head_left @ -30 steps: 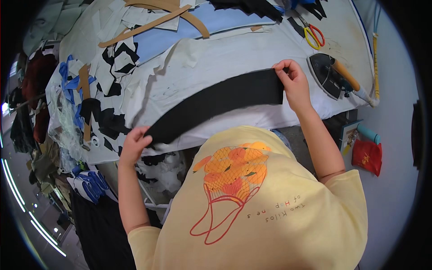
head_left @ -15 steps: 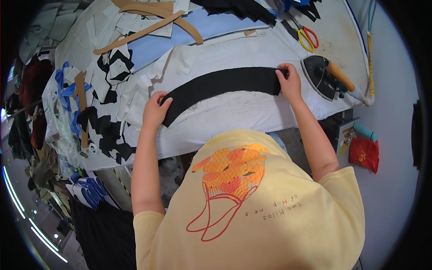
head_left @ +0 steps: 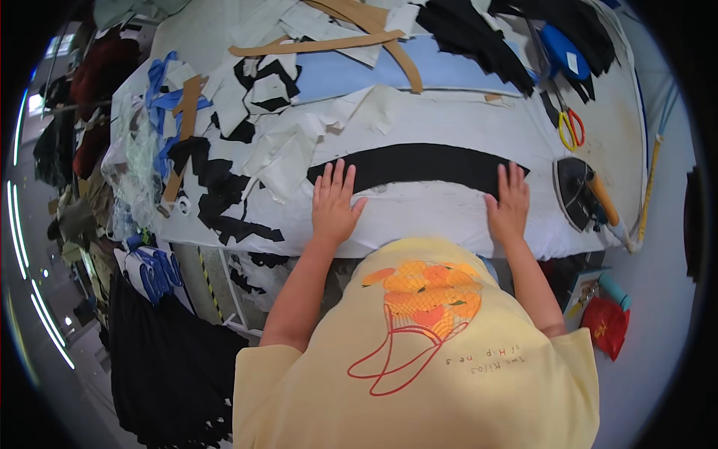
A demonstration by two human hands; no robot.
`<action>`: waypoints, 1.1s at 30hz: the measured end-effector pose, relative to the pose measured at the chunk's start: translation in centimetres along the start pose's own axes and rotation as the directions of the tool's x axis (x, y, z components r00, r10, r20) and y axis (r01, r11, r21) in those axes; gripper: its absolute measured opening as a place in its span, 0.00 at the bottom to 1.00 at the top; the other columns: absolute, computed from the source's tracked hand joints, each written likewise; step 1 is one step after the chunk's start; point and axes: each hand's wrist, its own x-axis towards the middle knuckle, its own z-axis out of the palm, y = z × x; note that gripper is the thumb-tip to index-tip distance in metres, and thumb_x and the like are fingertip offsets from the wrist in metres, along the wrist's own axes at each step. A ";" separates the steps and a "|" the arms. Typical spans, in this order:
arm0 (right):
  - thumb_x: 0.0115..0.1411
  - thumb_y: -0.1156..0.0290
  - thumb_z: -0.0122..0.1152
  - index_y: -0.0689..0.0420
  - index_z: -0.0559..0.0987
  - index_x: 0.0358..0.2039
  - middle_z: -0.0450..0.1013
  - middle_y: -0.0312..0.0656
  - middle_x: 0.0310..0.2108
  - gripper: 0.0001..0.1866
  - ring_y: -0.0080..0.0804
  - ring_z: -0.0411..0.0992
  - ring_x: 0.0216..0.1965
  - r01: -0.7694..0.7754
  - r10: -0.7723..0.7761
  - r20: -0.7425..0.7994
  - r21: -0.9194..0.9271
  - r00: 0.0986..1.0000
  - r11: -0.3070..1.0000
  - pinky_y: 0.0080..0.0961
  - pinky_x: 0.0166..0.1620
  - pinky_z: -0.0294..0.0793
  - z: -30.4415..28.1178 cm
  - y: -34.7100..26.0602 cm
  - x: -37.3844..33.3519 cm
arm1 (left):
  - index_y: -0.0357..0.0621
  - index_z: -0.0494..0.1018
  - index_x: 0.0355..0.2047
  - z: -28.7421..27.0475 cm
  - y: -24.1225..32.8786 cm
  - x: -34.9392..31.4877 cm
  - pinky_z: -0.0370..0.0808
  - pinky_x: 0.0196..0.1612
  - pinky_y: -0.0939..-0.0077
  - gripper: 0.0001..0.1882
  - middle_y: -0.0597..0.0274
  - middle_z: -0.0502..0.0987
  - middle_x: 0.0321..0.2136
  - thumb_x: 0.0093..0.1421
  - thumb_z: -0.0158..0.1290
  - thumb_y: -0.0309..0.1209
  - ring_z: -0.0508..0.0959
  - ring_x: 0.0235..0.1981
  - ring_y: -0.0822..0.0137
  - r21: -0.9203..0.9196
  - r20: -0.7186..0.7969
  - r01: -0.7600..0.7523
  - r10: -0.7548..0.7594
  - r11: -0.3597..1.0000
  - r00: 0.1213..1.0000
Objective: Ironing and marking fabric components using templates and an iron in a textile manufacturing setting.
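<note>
A curved black fabric piece (head_left: pixel 426 165) lies flat on the white cloth covering the table (head_left: pixel 419 213), arching away from me. My left hand (head_left: pixel 336 200) rests flat across its left end, fingers stretched out and pointing away. At the other end, my right hand (head_left: pixel 510 202) presses down the same way, fingers extended and thumb apart. Neither hand grips the fabric. To the right of my right hand sits an iron (head_left: pixel 576 191) with a wooden handle.
Scissors (head_left: pixel 571 129) with red and yellow handles lie beyond the iron. Light-blue fabric (head_left: pixel 344 71), brown curved strips (head_left: pixel 321 46) and dark fabric (head_left: pixel 479 41) cover the far side. Black scraps (head_left: pixel 217 187) and clear plastic (head_left: pixel 127 165) crowd the left edge.
Both hands have let go of the fabric's pinched ends and now lie flat on it. The fabric has settled onto the cloth. The whole view has shifted, so the table appears lower and further right.
</note>
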 end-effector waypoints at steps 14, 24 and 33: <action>0.59 0.75 0.53 0.56 0.61 0.64 0.51 0.49 0.68 0.31 0.50 0.49 0.69 0.181 -0.163 -0.090 0.258 0.983 0.949 0.44 0.67 0.49 -1.7 -2.4 -0.5 | 0.37 0.70 0.45 -4.7 -7.9 9.2 0.55 0.63 0.52 0.19 0.57 0.65 0.58 0.53 0.56 0.29 0.60 0.62 0.53 -0.028 -0.393 0.237 -0.229 0.971 0.890; 0.60 0.74 0.52 0.58 0.66 0.60 0.55 0.50 0.66 0.26 0.51 0.52 0.67 0.285 -0.285 -0.034 0.224 0.958 0.932 0.42 0.65 0.53 -2.5 -3.3 -1.4 | 0.47 0.74 0.38 -3.1 -14.0 4.5 0.63 0.59 0.56 0.19 0.52 0.68 0.56 0.43 0.54 0.18 0.66 0.58 0.48 -0.396 -0.446 0.327 -0.491 0.858 0.749; 0.60 0.76 0.51 0.61 0.68 0.58 0.57 0.52 0.65 0.23 0.52 0.58 0.64 0.299 -0.319 0.011 0.319 0.948 0.899 0.40 0.63 0.57 -3.3 -6.1 -0.9 | 0.46 0.79 0.30 -5.4 -29.3 -5.7 0.75 0.41 0.61 0.05 0.53 0.79 0.32 0.51 0.57 0.25 0.78 0.37 0.51 -0.310 -0.258 0.713 -0.778 0.628 0.573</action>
